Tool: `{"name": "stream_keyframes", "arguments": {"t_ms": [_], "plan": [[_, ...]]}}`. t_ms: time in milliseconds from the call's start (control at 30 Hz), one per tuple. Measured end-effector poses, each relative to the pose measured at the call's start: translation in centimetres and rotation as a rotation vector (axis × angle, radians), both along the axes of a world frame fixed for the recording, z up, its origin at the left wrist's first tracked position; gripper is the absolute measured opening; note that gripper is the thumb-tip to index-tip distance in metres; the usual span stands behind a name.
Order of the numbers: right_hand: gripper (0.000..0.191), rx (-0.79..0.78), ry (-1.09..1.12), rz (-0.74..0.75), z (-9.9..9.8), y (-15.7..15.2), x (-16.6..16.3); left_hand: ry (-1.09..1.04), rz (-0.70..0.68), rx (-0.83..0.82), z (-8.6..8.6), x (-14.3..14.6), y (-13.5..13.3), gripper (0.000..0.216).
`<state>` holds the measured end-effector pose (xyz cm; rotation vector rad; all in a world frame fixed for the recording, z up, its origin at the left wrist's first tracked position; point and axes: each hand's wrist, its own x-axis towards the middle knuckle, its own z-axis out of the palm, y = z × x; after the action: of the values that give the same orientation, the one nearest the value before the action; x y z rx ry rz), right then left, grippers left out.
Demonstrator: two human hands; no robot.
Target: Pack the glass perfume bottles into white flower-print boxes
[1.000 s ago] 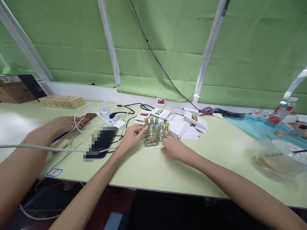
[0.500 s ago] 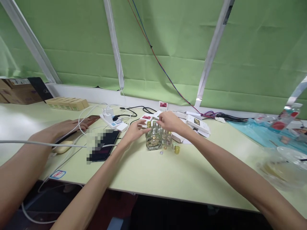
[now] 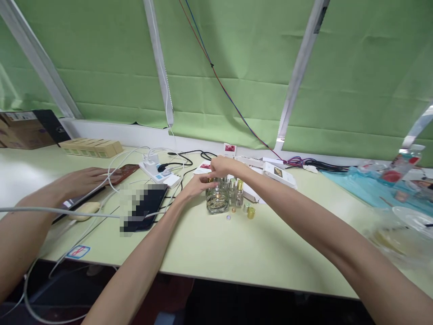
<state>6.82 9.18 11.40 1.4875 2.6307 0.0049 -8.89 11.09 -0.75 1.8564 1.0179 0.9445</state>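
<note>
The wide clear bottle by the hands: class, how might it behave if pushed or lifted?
The wide clear bottle looks like glass, so probably stiff and breakable. Its shiny surface might be slippery. Its broad body stands upright, so a low push would likely slide it rather than roll it.

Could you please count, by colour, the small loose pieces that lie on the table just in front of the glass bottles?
Gold cap: 1
Pale green cap: 1
Small orange piece: 1
Small pale purple piece: 1
Total: 4
</note>
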Motion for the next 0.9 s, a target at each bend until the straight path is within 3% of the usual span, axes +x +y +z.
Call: {"name": "stream_keyframes", "arguments": {"t_ms": [400,900], "plan": [[0.036,0.045,-0.029,0.113,-1.3,0.2,-0.2,-0.056,0.055,-0.007,1.0,1.1,-1.3,0.045],[0.034,0.097,-0.069,0.15,-1.6,0.4,-0.7,-0.062,0.072,-0.001,0.6,1.0,-0.9,0.049]]}}
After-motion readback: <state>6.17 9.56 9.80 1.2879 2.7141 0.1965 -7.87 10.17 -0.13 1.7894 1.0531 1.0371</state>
